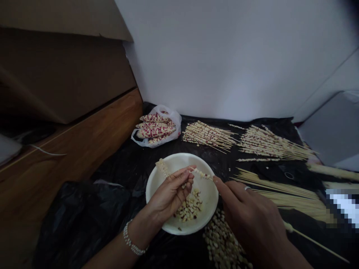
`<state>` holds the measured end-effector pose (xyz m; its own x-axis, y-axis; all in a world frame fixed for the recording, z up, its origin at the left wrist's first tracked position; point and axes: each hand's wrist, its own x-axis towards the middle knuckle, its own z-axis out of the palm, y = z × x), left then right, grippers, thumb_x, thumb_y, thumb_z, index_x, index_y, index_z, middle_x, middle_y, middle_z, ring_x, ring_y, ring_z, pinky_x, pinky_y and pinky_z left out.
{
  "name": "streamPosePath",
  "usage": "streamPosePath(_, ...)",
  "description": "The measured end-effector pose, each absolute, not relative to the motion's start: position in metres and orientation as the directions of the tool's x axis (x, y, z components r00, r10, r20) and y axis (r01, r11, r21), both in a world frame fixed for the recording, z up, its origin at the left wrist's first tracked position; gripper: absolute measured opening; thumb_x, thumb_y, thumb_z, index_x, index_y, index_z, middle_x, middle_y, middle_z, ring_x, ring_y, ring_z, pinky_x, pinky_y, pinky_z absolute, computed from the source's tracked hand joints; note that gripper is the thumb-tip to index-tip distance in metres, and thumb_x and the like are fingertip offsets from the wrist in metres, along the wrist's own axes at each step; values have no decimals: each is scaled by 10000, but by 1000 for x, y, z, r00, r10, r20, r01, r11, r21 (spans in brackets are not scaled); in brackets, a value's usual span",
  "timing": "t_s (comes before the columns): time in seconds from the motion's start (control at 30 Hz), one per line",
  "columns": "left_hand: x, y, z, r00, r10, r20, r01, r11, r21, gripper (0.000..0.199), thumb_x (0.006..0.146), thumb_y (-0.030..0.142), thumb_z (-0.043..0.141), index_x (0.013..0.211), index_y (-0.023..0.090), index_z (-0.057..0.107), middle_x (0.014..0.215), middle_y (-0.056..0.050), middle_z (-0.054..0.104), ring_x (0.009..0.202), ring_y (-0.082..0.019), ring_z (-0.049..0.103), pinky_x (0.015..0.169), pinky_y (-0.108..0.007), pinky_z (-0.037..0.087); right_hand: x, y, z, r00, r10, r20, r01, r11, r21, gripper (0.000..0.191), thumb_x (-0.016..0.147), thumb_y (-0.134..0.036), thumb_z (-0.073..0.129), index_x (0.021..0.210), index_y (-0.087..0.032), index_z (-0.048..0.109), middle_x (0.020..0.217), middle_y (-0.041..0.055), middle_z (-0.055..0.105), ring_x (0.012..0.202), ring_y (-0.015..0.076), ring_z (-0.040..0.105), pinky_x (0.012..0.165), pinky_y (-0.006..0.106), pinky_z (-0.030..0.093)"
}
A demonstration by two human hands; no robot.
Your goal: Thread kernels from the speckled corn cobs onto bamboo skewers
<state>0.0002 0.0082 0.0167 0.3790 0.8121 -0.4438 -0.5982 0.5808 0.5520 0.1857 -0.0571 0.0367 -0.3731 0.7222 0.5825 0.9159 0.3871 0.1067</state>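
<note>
Between left fingers (181, 175), right fingers (223, 188): kernel-strung skewer (202, 173) (above bowl (210, 200)).

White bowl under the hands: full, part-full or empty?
Part-full. Loose corn kernels cover only some of the floor of the white bowl; its bare inner wall shows beside and above them.

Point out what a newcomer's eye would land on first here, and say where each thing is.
First, the white bowl at the centre, loose kernels inside, with a kernel-strung stick above it between the left hand and right hand. Next, the red-and-cream corn cobs in a plastic bag beyond the bowl, toward the left. Then two bundles of strung sticks to the bag's right.
</note>
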Motion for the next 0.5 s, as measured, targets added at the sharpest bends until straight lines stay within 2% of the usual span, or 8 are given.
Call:
streamPosePath(0.07,1,9,19,366,816,-447,-602,574,555,232,835,66,631,1055,104,695,813,-50,702,717,-60,660,707,-132,533,186,-57,37,-372,719,587,916,388,106,435,801,-9,411,1150,-130,641,755,23,617,569,165,483,527,307,285)
streamPosePath(0.2,3,9,20,325,830,-452,-604,551,576,255,812,37,642,1050,109,699,849,-66,720,774,-80,679,731,-147,540,185,-57,37,-376,717,587,913,395,103,427,808,-8,397,1134,-122,648,745,26,616,559,163,482,527,309,286)
streamPosePath(0.5,3,10,16,267,840,-472,-621,524,582,217,795,24,654,989,100,714,838,-63,732,739,-74,684,725,-141,545,183,-56,38,-394,720,571,906,411,107,384,845,-43,401,1118,-114,662,726,29,609,541,162,486,523,313,276)
